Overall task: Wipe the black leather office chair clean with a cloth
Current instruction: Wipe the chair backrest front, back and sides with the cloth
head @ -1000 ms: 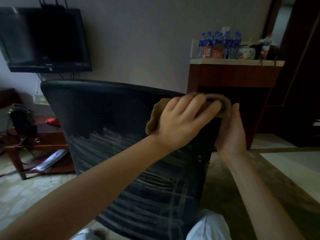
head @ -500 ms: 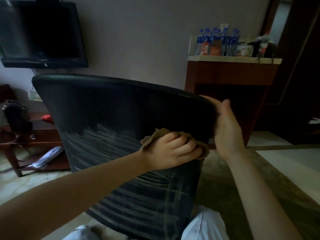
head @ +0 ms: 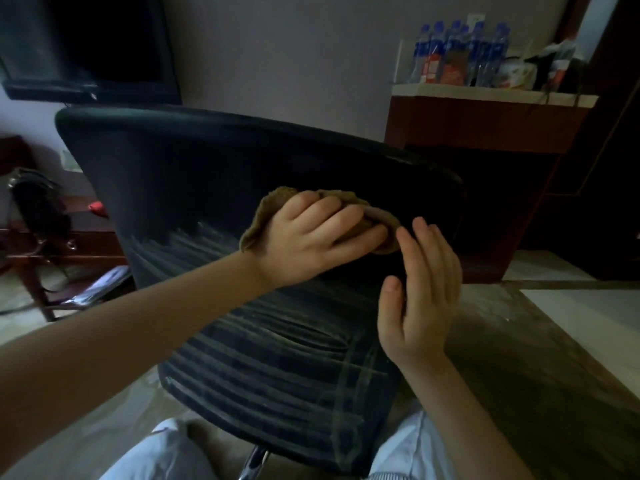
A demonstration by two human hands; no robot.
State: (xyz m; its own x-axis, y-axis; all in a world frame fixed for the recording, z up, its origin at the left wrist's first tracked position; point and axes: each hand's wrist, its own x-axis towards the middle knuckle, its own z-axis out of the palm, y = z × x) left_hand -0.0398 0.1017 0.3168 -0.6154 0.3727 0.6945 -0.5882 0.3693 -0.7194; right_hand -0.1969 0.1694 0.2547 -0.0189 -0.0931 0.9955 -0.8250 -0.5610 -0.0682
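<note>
while left hand (head: 311, 237) presses cloth (head: 266, 209) on chair back (head: 194, 174) | right hand (head: 422, 289) spread, near right edge

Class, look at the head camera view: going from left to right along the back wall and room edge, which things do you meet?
Dark bag → wall-mounted television → black chair back → blue-capped water bottles on the wooden cabinet.

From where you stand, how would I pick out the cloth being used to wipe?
Find the black chair back filling the middle of the view. Near its right side, the left hand presses flat on the cloth. It is the only tan, fuzzy thing against the dark leather, bunched under the fingers.
</note>
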